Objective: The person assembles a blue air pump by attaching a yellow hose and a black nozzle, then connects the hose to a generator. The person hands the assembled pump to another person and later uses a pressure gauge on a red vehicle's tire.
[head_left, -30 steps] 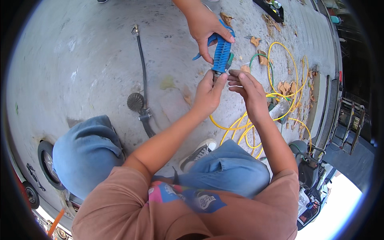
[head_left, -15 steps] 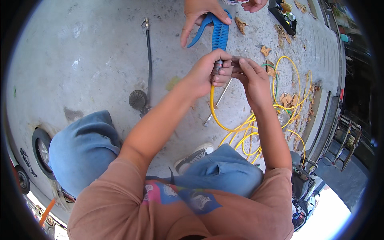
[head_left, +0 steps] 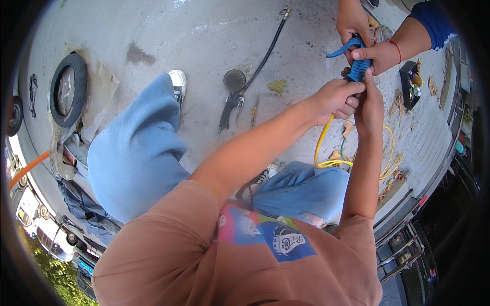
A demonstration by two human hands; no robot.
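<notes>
A blue air gun (head_left: 359,70) with a ribbed handle and lever is between my hands and a co-worker's. My left hand (head_left: 337,99) is closed round the end of a yellow air hose (head_left: 320,145) just below the handle; the fitting is hidden in my fingers. Against the handle's lower end, my right hand (head_left: 371,104) is closed with its fingertips on the blue part. One co-worker's hand (head_left: 353,20) grips near the lever. The co-worker's other hand (head_left: 385,56), with a red string at the wrist, holds the handle from the right.
On the concrete floor lie a tyre inflator (head_left: 228,113) with a round gauge and a black hose (head_left: 265,53). A tyre (head_left: 69,91) lies at left. A black tray (head_left: 408,84) of small items, dry leaves and yellow hose loops (head_left: 392,166) are at right.
My view has swung left, so the hands now appear farther right. The co-worker's second hand has come onto the blue air gun, and my right hand has moved up against its handle.
</notes>
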